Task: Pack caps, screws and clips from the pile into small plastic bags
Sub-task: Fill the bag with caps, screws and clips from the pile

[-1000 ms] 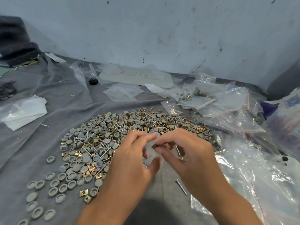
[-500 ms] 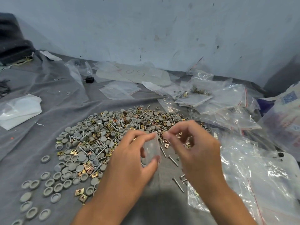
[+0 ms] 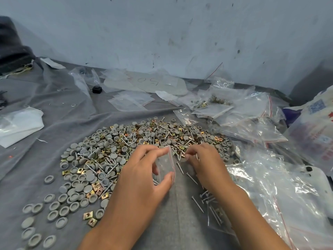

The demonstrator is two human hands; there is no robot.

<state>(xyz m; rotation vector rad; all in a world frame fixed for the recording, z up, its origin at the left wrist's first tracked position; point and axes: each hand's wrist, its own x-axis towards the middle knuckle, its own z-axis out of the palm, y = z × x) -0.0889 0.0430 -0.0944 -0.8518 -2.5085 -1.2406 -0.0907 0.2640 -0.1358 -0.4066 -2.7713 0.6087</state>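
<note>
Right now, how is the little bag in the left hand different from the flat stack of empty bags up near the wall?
The small bag is held upright, pinched open by the left hand; the flat stack of bags lies untouched on the grey cloth. The held bag is single; the stack has several. Both are clear plastic.

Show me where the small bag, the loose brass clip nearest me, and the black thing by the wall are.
small bag (image 3: 166, 164), head view, its clear front face.
brass clip (image 3: 92, 222), head view, its flat top.
black thing (image 3: 97, 89), head view, its top.
</note>
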